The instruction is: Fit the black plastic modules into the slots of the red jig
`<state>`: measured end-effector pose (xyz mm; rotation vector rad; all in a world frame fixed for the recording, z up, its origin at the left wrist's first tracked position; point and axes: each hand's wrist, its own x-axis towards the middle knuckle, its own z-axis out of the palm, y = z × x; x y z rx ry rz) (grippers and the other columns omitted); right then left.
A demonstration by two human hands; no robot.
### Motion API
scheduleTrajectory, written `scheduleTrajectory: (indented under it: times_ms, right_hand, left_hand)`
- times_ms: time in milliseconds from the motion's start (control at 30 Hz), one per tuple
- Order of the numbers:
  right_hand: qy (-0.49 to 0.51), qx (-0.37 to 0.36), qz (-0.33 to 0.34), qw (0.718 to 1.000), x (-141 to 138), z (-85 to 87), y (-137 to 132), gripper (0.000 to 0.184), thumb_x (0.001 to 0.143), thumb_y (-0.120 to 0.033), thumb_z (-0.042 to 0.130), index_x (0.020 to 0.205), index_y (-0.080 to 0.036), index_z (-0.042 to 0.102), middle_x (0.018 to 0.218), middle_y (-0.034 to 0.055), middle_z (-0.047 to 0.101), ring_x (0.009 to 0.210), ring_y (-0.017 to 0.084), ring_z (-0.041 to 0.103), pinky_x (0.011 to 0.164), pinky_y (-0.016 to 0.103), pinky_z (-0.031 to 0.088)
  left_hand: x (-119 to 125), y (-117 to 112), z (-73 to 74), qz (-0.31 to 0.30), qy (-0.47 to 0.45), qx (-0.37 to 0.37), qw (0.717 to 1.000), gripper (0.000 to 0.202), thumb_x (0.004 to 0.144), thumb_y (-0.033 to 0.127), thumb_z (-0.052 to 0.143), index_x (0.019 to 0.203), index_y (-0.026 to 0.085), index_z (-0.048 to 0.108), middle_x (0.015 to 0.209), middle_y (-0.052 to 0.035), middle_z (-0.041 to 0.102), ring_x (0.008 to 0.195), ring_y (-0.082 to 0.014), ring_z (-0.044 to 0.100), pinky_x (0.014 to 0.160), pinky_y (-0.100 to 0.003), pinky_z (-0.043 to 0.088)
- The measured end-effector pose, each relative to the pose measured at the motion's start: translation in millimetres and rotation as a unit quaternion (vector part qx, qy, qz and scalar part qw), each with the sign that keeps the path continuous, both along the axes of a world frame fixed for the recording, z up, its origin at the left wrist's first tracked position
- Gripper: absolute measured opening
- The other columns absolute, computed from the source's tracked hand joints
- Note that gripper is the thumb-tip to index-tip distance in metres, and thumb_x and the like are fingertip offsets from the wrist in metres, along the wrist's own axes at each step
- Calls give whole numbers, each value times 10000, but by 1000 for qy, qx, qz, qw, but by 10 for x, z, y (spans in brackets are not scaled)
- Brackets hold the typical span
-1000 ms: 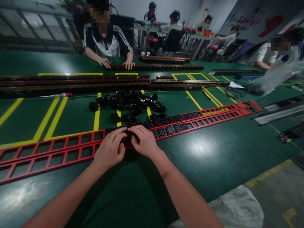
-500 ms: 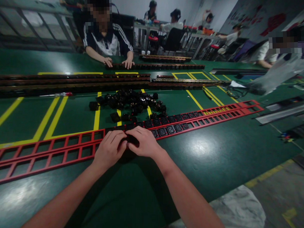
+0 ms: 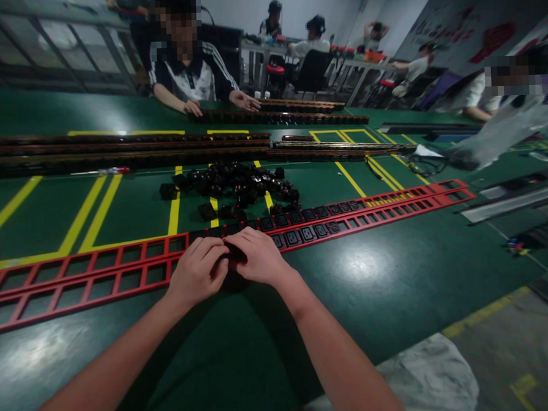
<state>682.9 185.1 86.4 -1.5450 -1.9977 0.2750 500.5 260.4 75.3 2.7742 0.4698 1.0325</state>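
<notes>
A long red slotted frame (image 3: 437, 189) lies slantwise across the green table before me, with two rows of openings. Black power sockets (image 3: 307, 234) fill its middle stretch, while the openings toward both ends hold none. My left hand (image 3: 199, 269) is curled over the near edge of this filled stretch, its thumb close to the fingertips. Beside it my right hand (image 3: 258, 254) is bent the same way, fingers pointing down at the sockets. Whatever lies between the fingers of both hands is dark and hidden. Just beyond the frame sits a heap of loose black sockets (image 3: 237, 181).
Long dark strips (image 3: 128, 155) run across the table behind the heap, a red-handled screwdriver (image 3: 120, 170) near them. A co-worker (image 3: 191, 76) sits opposite with both hands at another strip. A clear plastic bag (image 3: 487, 138) and grey rails (image 3: 516, 203) lie at right.
My fingers have shifted slightly, and my right thumb has gone from sight beneath the hand. Across the table, the co-worker's hand on the right side of the picture has lifted off the strip and moved right.
</notes>
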Motion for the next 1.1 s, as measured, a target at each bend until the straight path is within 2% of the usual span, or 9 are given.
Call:
scheduleTrajectory:
  times_ms: [667,933,1100]
  right_hand:
    - [-36,-21,-4,999,-23,72,-18,414,825,-219,660,1233,-180,599,1174,77,684,1092,236,549,916,372,460]
    - [-61,-20,-13,998,-46,34,-21,395,892,-260,677,1270,-201,581,1212,68,685,1120,233,539,919,380,441]
    - [-79,-21,-19,996,-66,20,-20,362,903,-218,659,1257,-197,584,1217,58,688,1116,230,535,904,380,435]
  left_hand:
    - [-4,4,-13,-6,-10,-4,1000,101,905,107,548,965,162,608,973,-101,646,896,-219,609,793,-355,515]
    - [16,-1,-1,9,-28,8,1000,115,903,87,542,939,171,612,935,-94,655,870,-213,604,772,-343,501]
    - [20,-4,6,6,-34,13,999,116,895,72,549,927,161,616,928,-98,659,861,-208,600,759,-340,502]
